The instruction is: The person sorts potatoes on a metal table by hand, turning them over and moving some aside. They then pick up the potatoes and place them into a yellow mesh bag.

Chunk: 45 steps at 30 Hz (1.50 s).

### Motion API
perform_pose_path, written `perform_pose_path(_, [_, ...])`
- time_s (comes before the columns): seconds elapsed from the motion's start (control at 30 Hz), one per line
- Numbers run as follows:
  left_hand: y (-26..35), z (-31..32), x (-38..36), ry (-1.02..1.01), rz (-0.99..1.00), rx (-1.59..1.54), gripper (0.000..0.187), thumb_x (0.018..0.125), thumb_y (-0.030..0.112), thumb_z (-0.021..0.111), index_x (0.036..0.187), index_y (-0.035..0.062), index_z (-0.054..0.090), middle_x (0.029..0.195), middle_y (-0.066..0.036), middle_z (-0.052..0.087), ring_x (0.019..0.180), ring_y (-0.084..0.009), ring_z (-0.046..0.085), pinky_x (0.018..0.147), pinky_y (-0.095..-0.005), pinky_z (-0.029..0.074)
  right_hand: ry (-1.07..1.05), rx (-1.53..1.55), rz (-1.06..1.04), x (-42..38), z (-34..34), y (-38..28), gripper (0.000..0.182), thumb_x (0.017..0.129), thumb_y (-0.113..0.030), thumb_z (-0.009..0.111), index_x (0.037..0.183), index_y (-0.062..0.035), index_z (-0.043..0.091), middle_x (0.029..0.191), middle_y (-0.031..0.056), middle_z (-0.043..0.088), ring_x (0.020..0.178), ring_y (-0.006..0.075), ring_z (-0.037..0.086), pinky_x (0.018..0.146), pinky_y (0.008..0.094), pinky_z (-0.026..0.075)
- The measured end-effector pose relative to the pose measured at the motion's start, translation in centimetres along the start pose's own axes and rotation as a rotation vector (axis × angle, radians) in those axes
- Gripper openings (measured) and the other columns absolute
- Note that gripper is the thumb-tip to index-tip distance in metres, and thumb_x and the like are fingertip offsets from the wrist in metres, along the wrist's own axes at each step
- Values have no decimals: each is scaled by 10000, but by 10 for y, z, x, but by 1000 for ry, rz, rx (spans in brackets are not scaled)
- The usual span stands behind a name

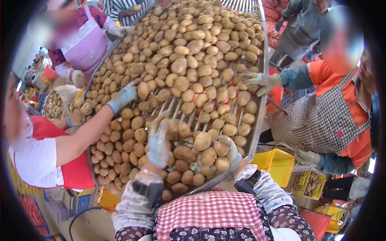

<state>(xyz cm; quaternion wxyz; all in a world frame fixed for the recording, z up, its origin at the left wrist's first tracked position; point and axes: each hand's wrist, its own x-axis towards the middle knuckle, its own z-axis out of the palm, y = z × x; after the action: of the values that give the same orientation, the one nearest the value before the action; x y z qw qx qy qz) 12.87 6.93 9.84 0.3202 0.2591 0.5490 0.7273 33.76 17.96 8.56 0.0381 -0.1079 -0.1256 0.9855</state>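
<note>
My left hand (159,140), in a white and blue glove, is over the potatoes near the front of the sorting table. Motion smears its fingers, and a brown potato (172,131) lies right beside them. My right hand (232,152), gloved in pale grey, curls around a potato (221,148) by the table's right edge. Another potato (222,163) touches that hand from below. Several more, including a large potato (202,141), lie between my two hands. Metal rollers (177,108) show through gaps in the pile.
The table's metal rim (260,120) runs along the right. At left, a co-worker's blue-gloved hand (122,98) reaches into the potatoes; on the right, another's gloved hand (263,81) hangs over the edge. A yellow crate (275,162) and a basket of potatoes (311,182) stand lower right.
</note>
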Motion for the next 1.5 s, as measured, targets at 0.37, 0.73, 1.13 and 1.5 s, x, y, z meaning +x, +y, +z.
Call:
perform_pose_path(0.37, [-76,-95,-42,-44,455,1384,550,755,3,582,1287,120,507,1150,-193,520,1049,-380,504,923,-463,400,118,7,-602,-144,-56,-52,718,854,-560,507,1299,0,442,1208,215,556,929,360,606,724,439,542])
perform_pose_path(0.73, [-82,-91,-35,-9,345,1403,439,831,22,527,1263,105,511,1171,-198,482,1099,-380,449,956,-474,358,231,-1,-820,-148,-152,-118,541,868,-558,473,1135,-92,536,1100,141,594,812,286,602,515,384,540])
perform_pose_path(1.13, [-66,-75,-34,15,379,1428,478,825,0,536,1282,138,506,1174,-203,495,1076,-398,480,939,-475,380,1096,-326,-887,-93,-171,-195,576,933,-543,409,1352,-148,423,1119,79,609,892,233,597,709,352,501])
perform_pose_path(1.5, [29,-12,-16,-213,-144,1131,520,784,228,597,1266,47,522,1136,-215,584,1062,-407,531,948,-478,404,613,-701,-641,-56,19,11,415,964,-271,512,1338,-95,480,993,51,654,774,152,618,664,259,502])
